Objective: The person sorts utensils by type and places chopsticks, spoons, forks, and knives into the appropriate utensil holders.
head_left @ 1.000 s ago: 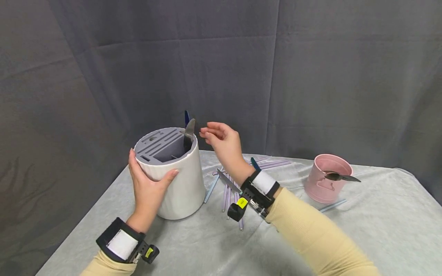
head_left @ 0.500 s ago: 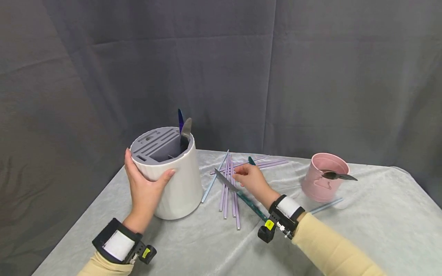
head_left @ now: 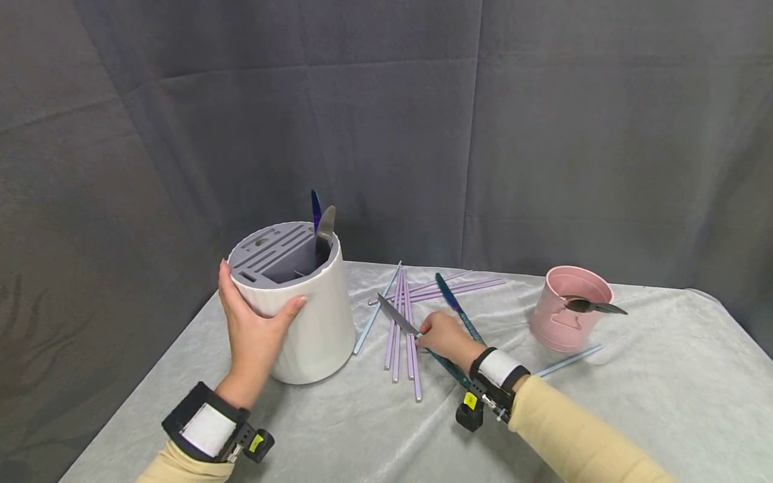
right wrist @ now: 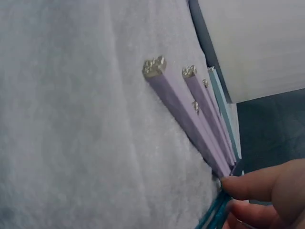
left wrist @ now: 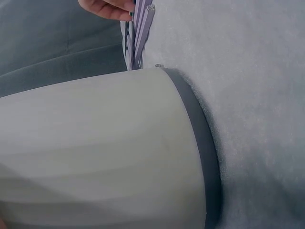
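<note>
A table (head_left: 634,416) under a pale grey cloth carries everything. On its left stands a white holder (head_left: 314,322); just right of it lie lilac chopsticks (head_left: 401,322), some fanned toward the back, with a knife (head_left: 417,335) slanted across them and a teal utensil (head_left: 453,305) beside. Well to the right stands a pink bucket (head_left: 564,322), a pale blue stick (head_left: 568,362) lying in front of it.

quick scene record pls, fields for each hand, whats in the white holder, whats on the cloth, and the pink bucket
left hand: grips the side of the white holder
right hand: pinches the teal-handled knife lying on the cloth
holder contents: two utensils standing in the open compartment
on cloth: purple chopsticks, a second teal knife, pale blue sticks
pink bucket: upright, a spoon across its rim
surface: pale grey cloth
</note>
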`<state>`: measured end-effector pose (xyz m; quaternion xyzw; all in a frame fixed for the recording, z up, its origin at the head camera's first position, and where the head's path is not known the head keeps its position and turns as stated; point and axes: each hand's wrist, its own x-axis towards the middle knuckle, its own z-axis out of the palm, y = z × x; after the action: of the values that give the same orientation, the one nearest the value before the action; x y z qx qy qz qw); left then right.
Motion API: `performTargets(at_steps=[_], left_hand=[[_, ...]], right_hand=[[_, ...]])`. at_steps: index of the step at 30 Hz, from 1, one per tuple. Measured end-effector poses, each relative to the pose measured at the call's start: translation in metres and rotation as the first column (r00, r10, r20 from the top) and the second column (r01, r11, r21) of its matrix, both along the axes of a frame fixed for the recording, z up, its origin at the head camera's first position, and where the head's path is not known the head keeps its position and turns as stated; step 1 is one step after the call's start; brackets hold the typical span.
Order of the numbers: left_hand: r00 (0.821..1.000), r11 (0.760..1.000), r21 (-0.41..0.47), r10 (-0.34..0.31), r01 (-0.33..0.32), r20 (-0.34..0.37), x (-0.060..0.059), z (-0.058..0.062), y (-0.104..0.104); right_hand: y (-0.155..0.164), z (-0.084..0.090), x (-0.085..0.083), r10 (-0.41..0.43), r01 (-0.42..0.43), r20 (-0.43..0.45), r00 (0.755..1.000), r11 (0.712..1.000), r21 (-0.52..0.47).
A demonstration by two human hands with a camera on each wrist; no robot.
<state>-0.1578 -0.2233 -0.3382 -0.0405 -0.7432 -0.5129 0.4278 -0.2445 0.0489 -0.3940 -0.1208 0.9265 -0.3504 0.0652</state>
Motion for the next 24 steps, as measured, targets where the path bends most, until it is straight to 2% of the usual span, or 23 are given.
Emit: performTargets(at_steps=[6,10,14,20,24], left_hand=[[1.0,1.0,0.007,-0.002,0.002,-0.019,-0.001,-0.001,0.0],[1.0,1.0,0.01,-0.003,0.003,-0.022,-0.002,-0.001,0.001],[1.0,1.0,0.009,-0.004,0.004,-0.023,-0.002,-0.002,0.001],[0.999,1.0,-0.005,0.018,-0.018,-0.027,-0.002,-0.002,0.001],[1.0,1.0,-0.013,0.018,-0.019,-0.023,-0.002,-0.002,0.0]], right_hand=[[-0.001,0.002,-0.001,0.055,-0.055,0.002,0.998,0.998,0.017],[0.003,0.003,-0.004,0.085,-0.085,0.009,0.996,0.996,-0.03],[0.007,0.007,-0.005,0.078,-0.073,0.048,0.996,0.994,-0.086],[0.013,0.03,-0.005,0.031,0.001,0.129,0.991,0.971,-0.24],[0.019,0.051,-0.004,0.023,0.013,0.118,0.993,0.955,-0.296]])
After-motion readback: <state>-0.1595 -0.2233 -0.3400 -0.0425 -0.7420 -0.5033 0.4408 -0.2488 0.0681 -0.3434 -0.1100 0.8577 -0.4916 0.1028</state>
